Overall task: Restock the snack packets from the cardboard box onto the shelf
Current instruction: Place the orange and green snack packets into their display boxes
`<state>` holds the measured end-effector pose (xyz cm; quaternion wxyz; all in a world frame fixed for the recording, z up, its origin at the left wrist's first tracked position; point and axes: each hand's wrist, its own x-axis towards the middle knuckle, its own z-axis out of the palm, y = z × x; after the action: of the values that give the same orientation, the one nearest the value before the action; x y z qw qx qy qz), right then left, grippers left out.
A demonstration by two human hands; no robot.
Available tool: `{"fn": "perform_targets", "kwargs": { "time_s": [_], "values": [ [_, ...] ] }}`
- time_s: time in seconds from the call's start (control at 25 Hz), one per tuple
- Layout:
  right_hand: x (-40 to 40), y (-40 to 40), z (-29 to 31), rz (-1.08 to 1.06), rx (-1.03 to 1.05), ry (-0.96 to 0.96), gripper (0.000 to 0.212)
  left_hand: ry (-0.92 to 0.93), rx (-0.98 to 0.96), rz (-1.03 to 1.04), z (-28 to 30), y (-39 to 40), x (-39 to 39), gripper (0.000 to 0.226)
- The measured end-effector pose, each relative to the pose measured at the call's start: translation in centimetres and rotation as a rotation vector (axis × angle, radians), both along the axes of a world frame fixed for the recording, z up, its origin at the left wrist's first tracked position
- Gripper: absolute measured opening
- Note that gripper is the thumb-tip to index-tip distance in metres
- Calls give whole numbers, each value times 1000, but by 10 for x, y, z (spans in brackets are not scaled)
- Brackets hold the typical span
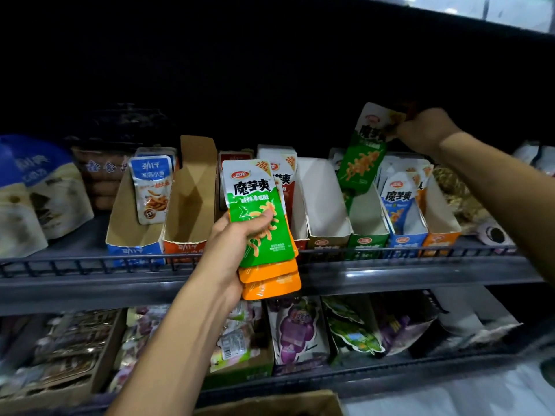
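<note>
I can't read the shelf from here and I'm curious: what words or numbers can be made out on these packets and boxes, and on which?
"魔芋爽" and "20%": green packet on top of the stack held in the left hand.
"魔芋爽": blue packet in the blue-fronted box.
"劲仔" and "深海小鱼": blue-topped packet in the left display box.
Green packet pinched by the right hand: text blurred.
Box fronts and lower-shelf packs: too blurred to read.

Dark metal shelving (390, 279) with wire front rails fills a dim aisle, bright ceiling light (480, 10) showing above.

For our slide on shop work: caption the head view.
Right hand lowers a green packet toward its green-fronted tray; left hand grips more.
</note>
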<state>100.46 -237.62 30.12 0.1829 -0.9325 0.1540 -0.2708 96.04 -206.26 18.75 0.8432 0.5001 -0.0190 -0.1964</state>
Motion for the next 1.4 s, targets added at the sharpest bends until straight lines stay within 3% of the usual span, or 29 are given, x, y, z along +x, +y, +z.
{"fn": "perform_targets", "kwargs": {
  "time_s": [0.12, 0.32, 0.48, 0.56, 0.64, 0.76, 0.84, 0.96, 1.2, 1.28, 1.4],
  "values": [
    [5, 4, -17, 92, -179, 104, 41, -1, -9, -6, 0, -3, 0, 40],
    [16, 23, -51, -25, -811, 93, 18, 18, -19, -11, -2, -10, -4, 37],
    [12, 29, -55, -195, -798, 56, 37, 5, -22, -23, -2, -12, -5, 35],
    [-1, 43, -53, -182, -673, -90, 33, -15, -5, -20, -1, -14, -7, 34],
    [-25, 67, -50, 42, -291, -286, 17, -43, 12, -18, -1, -17, -11, 33],
    [-67, 120, -65, 326, 408, -144, 28, -92, 27, -13, -1, -24, -18, 28],
    [-86, 146, -78, 403, 643, 7, 36, -162, 81, -2, -4, -27, -22, 28],
    [-91, 148, -86, 464, 983, -62, 28, -241, 132, -26, -6, -28, -27, 34],
    [-86, 126, -88, 436, 1322, -251, 48, -195, 55, -96, -6, -30, -28, 26],
    [-84, 118, -85, 430, 1294, -266, 53, -173, 39, -89, -6, -32, -27, 23],
    [-78, 95, -69, 375, 1102, -320, 34, -159, 16, -71, -3, -31, -21, 20]
  ]
}}
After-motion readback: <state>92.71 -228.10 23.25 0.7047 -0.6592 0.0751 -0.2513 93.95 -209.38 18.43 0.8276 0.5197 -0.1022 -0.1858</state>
